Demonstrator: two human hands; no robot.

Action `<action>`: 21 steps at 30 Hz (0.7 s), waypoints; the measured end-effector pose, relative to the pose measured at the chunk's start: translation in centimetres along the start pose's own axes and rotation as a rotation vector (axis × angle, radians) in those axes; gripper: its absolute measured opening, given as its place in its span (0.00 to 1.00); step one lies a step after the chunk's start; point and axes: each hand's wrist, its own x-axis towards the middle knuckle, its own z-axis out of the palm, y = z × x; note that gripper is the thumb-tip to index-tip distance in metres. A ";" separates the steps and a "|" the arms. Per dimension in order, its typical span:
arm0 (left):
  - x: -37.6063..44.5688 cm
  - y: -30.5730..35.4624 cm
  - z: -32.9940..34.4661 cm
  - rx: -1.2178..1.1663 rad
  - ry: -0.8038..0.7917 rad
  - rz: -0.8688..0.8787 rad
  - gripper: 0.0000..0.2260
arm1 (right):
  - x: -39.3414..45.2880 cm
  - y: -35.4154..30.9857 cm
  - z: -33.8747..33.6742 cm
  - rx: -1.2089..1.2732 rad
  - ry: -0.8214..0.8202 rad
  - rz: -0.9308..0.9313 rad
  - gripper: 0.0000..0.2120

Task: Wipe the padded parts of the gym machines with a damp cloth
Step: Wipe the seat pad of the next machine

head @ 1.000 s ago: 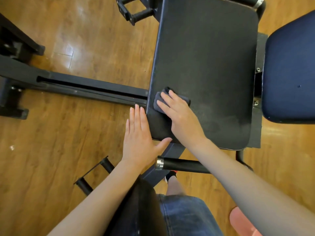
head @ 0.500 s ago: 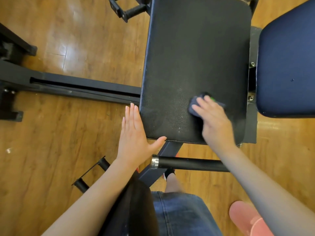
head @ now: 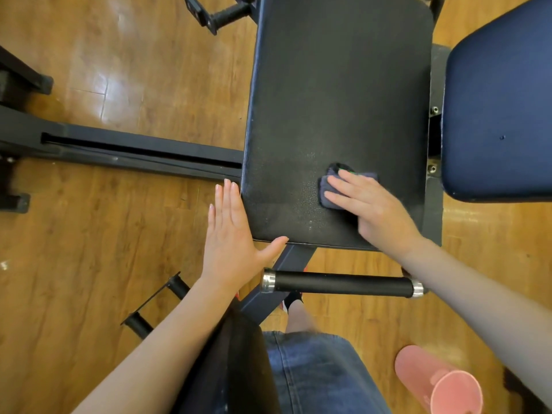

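Pressing the cloth flat-fingered, the right hand sits near the black pad's close edge — unwiped length stretches away — left hand open, bracing its side.

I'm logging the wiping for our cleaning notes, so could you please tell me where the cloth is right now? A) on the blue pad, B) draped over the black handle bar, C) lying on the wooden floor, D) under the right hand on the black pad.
D: the right hand presses the cloth flat on the black pad, near its lower right part.
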 end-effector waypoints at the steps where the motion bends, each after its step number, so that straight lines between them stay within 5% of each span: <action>1: 0.0 0.0 0.0 0.001 0.000 0.003 0.52 | -1.2 0.8 -0.7 -0.009 0.006 0.054 0.23; 6: 0.1 -0.2 0.0 0.005 -0.014 -0.004 0.52 | -0.8 -0.9 -1.1 -0.016 0.108 0.230 0.24; 13: 0.1 -0.5 0.1 0.007 -0.017 0.004 0.54 | 9.0 -7.9 2.7 0.024 0.042 -0.126 0.24; 21: -0.2 -0.4 -0.1 -0.012 -0.022 0.002 0.56 | 1.4 -2.1 0.8 -0.010 -0.102 -0.192 0.23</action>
